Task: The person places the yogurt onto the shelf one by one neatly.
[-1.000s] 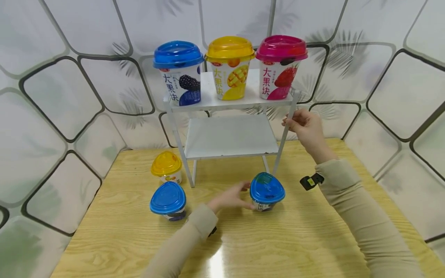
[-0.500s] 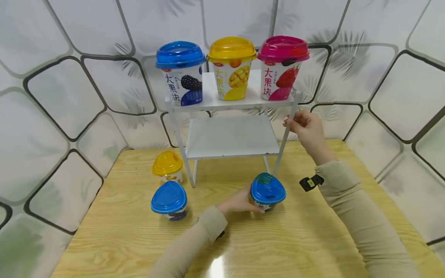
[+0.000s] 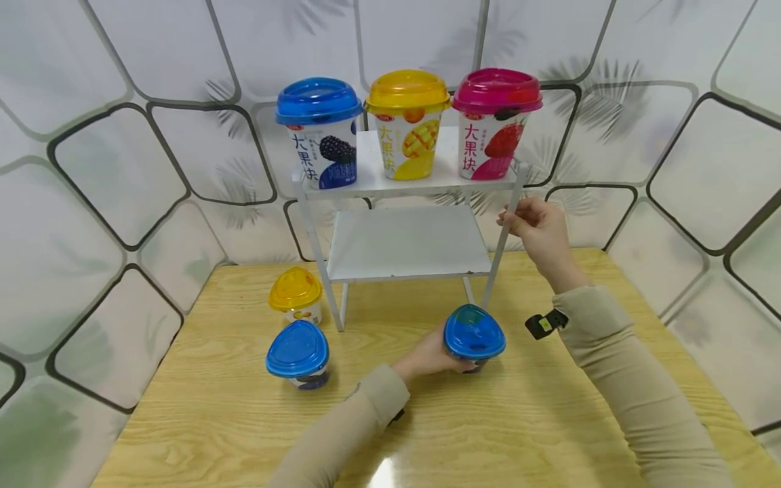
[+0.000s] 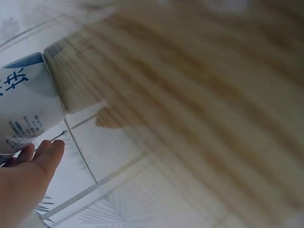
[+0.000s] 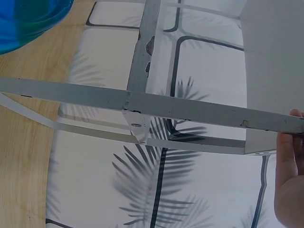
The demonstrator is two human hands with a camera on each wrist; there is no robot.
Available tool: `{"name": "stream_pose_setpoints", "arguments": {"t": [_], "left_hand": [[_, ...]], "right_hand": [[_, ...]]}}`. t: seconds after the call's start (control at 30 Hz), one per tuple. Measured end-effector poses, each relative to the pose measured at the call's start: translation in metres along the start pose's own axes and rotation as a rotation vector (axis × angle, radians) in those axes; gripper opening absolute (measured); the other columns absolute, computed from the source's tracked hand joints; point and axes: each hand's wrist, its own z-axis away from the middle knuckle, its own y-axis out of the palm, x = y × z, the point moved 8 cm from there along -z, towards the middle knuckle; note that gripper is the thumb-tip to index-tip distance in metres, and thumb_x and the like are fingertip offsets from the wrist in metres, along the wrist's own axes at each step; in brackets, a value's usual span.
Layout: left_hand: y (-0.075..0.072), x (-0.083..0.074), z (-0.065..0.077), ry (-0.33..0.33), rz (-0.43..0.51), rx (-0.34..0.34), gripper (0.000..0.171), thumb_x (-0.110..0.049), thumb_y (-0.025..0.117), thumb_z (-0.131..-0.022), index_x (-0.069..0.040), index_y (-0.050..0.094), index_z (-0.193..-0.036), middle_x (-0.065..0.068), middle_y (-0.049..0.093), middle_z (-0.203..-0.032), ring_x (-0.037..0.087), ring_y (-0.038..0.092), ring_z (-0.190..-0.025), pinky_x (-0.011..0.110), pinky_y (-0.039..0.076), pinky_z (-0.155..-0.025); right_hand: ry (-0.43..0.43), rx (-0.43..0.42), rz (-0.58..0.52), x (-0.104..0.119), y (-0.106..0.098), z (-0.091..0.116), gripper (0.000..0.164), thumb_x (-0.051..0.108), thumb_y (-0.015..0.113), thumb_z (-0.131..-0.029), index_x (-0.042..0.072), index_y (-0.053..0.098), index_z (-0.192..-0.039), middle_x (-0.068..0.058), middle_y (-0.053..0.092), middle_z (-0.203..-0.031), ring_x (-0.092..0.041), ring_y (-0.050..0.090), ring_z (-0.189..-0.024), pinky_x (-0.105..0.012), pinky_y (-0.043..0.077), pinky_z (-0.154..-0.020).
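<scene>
Just before the right front leg of the rack, the fingers of the left hand curl round a blue-lidded cup; the right hand pinches that leg higher up. The cup should be light, smooth and easily dented, best gripped below its lid. Whether it touches the desk is unclear.

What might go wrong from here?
The right hand holds the right front leg of the white rack; a jerk might topple the yogurt cups on top.

The blackberry yogurt cup stands at the front edge, so it may fall first.

The left hand holds a blue-lidded cup near that leg and could bump it.
</scene>
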Motion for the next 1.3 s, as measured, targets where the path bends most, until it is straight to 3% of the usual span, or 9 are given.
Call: {"name": "stream_pose_setpoints", "arguments": {"t": [0.3, 0.47, 0.53, 0.63, 0.83, 1.0, 1.13, 1.23, 1.3], "left_hand": [[0.002, -0.004, -0.002, -0.02, 0.008, -0.028, 0.086, -0.011, 0.077, -0.068, -0.017, 0.026, -0.137, 0.002, 0.042, -0.129, 0.013, 0.039, -0.117, 0.031, 0.032, -0.096], [0.002, -0.003, -0.003, 0.001, -0.022, -0.042, 0.085, -0.01, 0.077, -0.067, -0.015, 0.027, -0.136, 0.003, 0.044, -0.128, 0.013, 0.041, -0.116, 0.031, 0.033, -0.096], [0.002, -0.003, -0.003, 0.015, -0.033, -0.045, 0.084, -0.01, 0.077, -0.067, -0.015, 0.028, -0.136, 0.003, 0.044, -0.128, 0.012, 0.041, -0.116, 0.03, 0.033, -0.095], [0.002, -0.002, -0.004, 0.024, -0.036, -0.049, 0.083, -0.01, 0.077, -0.067, -0.014, 0.029, -0.135, 0.003, 0.045, -0.127, 0.012, 0.042, -0.115, 0.03, 0.033, -0.095], [-0.004, -0.008, -0.002, 0.027, 0.007, -0.074, 0.083, -0.009, 0.077, -0.067, -0.016, 0.029, -0.135, 0.002, 0.045, -0.127, 0.012, 0.041, -0.115, 0.031, 0.033, -0.096], [-0.02, -0.022, -0.002, 0.03, -0.002, -0.126, 0.084, -0.008, 0.077, -0.066, -0.014, 0.029, -0.135, 0.003, 0.044, -0.128, 0.013, 0.041, -0.116, 0.032, 0.034, -0.095], [-0.039, -0.041, -0.002, 0.047, -0.057, -0.186, 0.087, -0.011, 0.079, -0.065, -0.013, 0.028, -0.136, 0.004, 0.043, -0.129, 0.014, 0.04, -0.117, 0.032, 0.034, -0.095], [-0.054, -0.065, -0.001, 0.084, -0.05, -0.213, 0.085, -0.008, 0.078, -0.066, -0.01, 0.028, -0.135, 0.007, 0.043, -0.129, 0.017, 0.04, -0.117, 0.033, 0.034, -0.095], [-0.063, -0.084, 0.001, 0.101, -0.039, -0.223, 0.084, -0.005, 0.076, -0.067, -0.007, 0.028, -0.135, 0.011, 0.042, -0.129, 0.02, 0.04, -0.118, 0.034, 0.034, -0.095]], "right_hand": [[-0.003, 0.001, 0.016, 0.001, 0.001, 0.002, 0.016, -0.009, 0.053, -0.083, 0.005, 0.058, -0.083, 0.005, 0.063, -0.074, -0.007, 0.061, -0.069, -0.018, 0.05, -0.066], [-0.003, -0.003, 0.025, 0.002, 0.001, 0.003, 0.011, -0.009, 0.053, -0.083, 0.001, 0.057, -0.085, 0.005, 0.063, -0.074, -0.007, 0.061, -0.069, -0.018, 0.05, -0.066], [-0.002, -0.004, 0.027, 0.001, 0.001, 0.003, 0.005, -0.009, 0.053, -0.083, -0.007, 0.055, -0.087, 0.005, 0.063, -0.074, -0.007, 0.061, -0.069, -0.018, 0.05, -0.066], [0.0, -0.002, 0.035, 0.001, 0.001, 0.003, 0.012, -0.009, 0.053, -0.083, -0.017, 0.05, -0.092, 0.005, 0.063, -0.074, -0.007, 0.061, -0.069, -0.018, 0.05, -0.066], [0.003, -0.005, 0.029, 0.0, 0.0, 0.002, 0.011, -0.009, 0.053, -0.083, -0.016, 0.051, -0.092, 0.004, 0.063, -0.075, -0.007, 0.061, -0.069, -0.018, 0.05, -0.066], [-0.001, -0.007, 0.022, -0.001, 0.0, 0.002, 0.014, -0.01, 0.052, -0.083, -0.019, 0.05, -0.094, 0.003, 0.063, -0.074, -0.008, 0.061, -0.069, -0.018, 0.05, -0.065], [0.001, -0.012, 0.044, -0.002, -0.001, 0.001, 0.008, -0.009, 0.053, -0.084, -0.012, 0.056, -0.09, 0.003, 0.063, -0.074, -0.008, 0.061, -0.069, -0.018, 0.05, -0.065], [0.005, -0.011, 0.048, -0.002, -0.001, 0.0, 0.009, -0.008, 0.053, -0.083, -0.003, 0.059, -0.087, 0.003, 0.063, -0.075, -0.008, 0.062, -0.069, -0.018, 0.05, -0.065], [0.008, -0.009, 0.053, -0.002, -0.001, 0.0, 0.008, -0.008, 0.053, -0.084, -0.004, 0.059, -0.088, 0.004, 0.063, -0.076, -0.008, 0.062, -0.069, -0.019, 0.05, -0.066]]}}
